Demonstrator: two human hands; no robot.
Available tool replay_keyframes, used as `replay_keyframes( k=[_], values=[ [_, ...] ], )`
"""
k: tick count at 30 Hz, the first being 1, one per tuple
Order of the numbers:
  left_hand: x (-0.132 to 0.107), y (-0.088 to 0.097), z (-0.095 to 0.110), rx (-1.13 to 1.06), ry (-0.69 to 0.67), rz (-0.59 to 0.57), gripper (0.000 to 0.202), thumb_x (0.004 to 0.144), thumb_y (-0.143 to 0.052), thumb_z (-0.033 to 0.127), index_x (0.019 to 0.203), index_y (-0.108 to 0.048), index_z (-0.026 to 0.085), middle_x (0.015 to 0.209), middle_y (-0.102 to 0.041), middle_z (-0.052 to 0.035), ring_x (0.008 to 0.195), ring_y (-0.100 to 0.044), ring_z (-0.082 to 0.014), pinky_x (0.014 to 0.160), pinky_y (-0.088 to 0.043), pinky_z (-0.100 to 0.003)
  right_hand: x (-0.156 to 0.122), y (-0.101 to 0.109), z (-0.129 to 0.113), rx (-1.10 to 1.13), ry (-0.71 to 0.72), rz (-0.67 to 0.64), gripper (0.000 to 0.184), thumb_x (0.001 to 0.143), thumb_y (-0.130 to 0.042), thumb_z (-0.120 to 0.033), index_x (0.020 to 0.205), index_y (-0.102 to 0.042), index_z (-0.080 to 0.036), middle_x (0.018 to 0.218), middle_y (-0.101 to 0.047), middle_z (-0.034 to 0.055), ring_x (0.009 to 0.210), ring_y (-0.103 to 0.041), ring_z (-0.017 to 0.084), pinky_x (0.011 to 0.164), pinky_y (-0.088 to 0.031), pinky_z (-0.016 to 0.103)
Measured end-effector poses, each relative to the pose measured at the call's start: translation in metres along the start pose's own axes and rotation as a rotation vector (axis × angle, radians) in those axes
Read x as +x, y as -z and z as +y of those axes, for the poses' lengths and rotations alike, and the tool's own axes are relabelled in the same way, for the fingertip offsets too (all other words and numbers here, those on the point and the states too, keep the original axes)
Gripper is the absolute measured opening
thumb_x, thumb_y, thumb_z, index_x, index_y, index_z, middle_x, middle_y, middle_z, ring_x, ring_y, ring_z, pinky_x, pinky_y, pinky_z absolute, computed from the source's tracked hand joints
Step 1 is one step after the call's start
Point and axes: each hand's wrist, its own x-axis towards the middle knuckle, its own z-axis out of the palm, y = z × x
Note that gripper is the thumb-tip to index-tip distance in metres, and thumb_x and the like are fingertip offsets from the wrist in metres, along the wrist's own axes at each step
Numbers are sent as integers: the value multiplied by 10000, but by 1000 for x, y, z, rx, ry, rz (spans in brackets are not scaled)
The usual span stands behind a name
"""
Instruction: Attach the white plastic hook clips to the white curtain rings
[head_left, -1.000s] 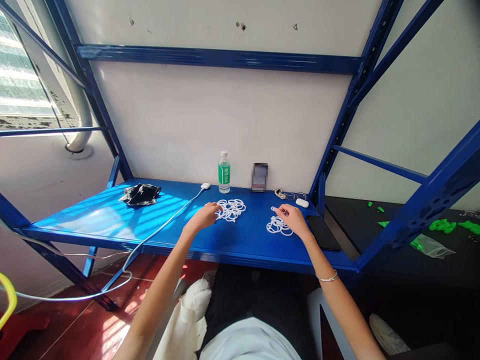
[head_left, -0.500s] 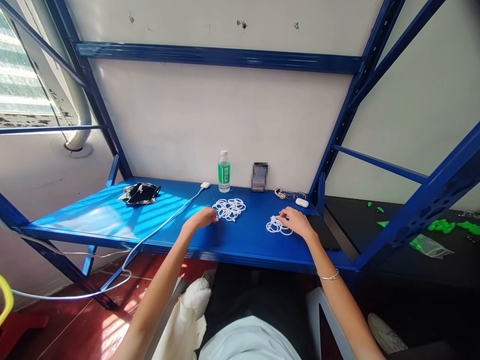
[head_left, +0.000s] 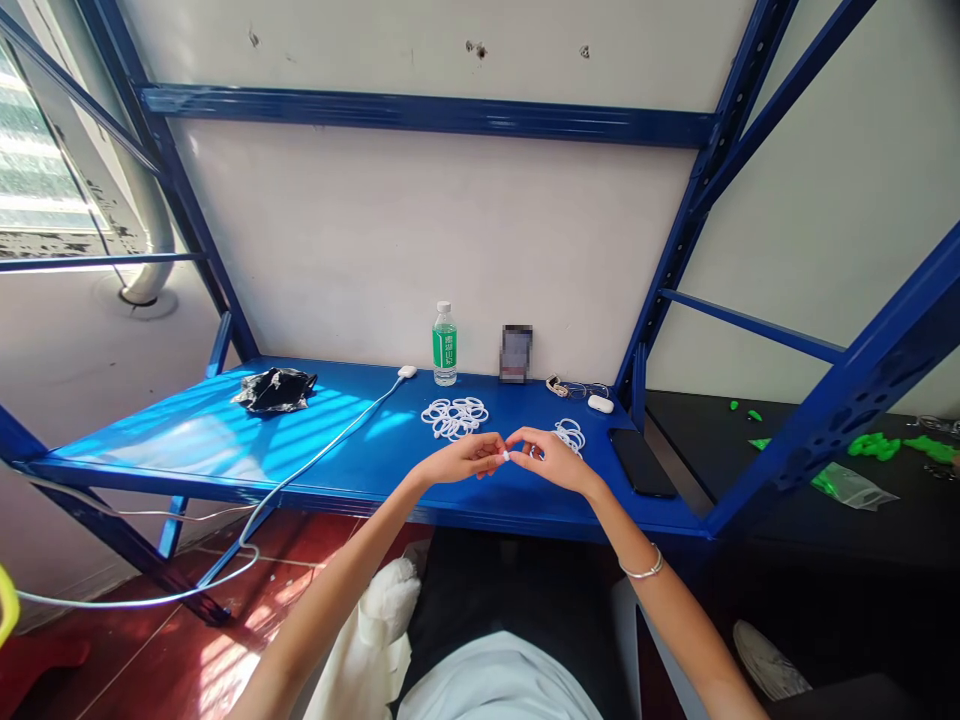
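Note:
Over the front of the blue shelf, my left hand and my right hand meet fingertip to fingertip. A small white piece shows between the pinched fingers of both hands; its shape is mostly hidden. Just behind my left hand lies a pile of white rings, loosely heaped. A smaller group of white rings lies behind my right hand, which partly covers it.
A green-labelled water bottle and a propped, blurred phone-like object stand at the back. Earbud case, black phone, white cable and crumpled black bag lie on the blue shelf.
My left hand has moved right from beside the larger ring pile, and my right hand left from the smaller one. They now meet at a small white piece. The view has shifted slightly.

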Motion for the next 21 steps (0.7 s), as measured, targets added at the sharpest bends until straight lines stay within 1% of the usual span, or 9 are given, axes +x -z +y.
replay_keyframes(
  k=[3,6,10,13,15,18,21],
  values=[
    [4,-6,-2,-74,-1,49,371,871,-490,519,907,-534,153,697,-521,14,615,-469,-104,566,-386,-218,1,-2,2,106,-44,-58,288,906,-500,-431,888,-642,-181,814,-644,30,643,-499,130,591,-381,255],
    [5,-7,-1,-195,6,62,397,853,-511,540,884,-536,144,687,-514,17,598,-439,-95,555,-358,-214,2,-3,5,326,-90,-128,332,902,-497,-480,866,-605,-168,734,-605,14,589,-455,109,557,-354,238],
    [5,-10,1,-379,39,20,409,805,-588,541,816,-533,136,623,-430,48,559,-377,-78,546,-312,-213,4,-8,10,596,-121,-186,362,854,-571,-509,769,-556,-157,580,-427,-43,529,-354,86,514,-267,228],
    [6,-11,0,-537,40,-9,409,770,-650,518,754,-505,136,578,-338,75,510,-263,-53,509,-226,-204,6,-16,13,793,-127,-204,378,818,-625,-514,727,-515,-164,563,-323,-65,504,-238,71,500,-203,235],
    [7,-12,-3,-607,16,-18,413,759,-670,505,715,-479,140,557,-308,82,493,-217,-45,499,-190,-207,7,-23,15,886,-115,-205,404,798,-643,-532,708,-489,-169,568,-315,-64,499,-206,69,496,-178,245],
    [7,-13,-9,-652,-22,-40,424,746,-688,494,681,-456,146,537,-327,76,477,-213,-43,492,-174,-212,8,-29,16,953,-86,-219,439,752,-685,-549,688,-469,-172,570,-337,-59,488,-204,65,491,-167,252],
    [8,-16,-12,-693,-87,-63,451,744,-682,517,648,-442,148,524,-332,72,470,-220,-44,490,-187,-218,7,-30,14,1030,-46,-206,477,742,-688,-564,641,-425,-179,521,-295,-70,475,-198,69,491,-176,252]
  ],
)
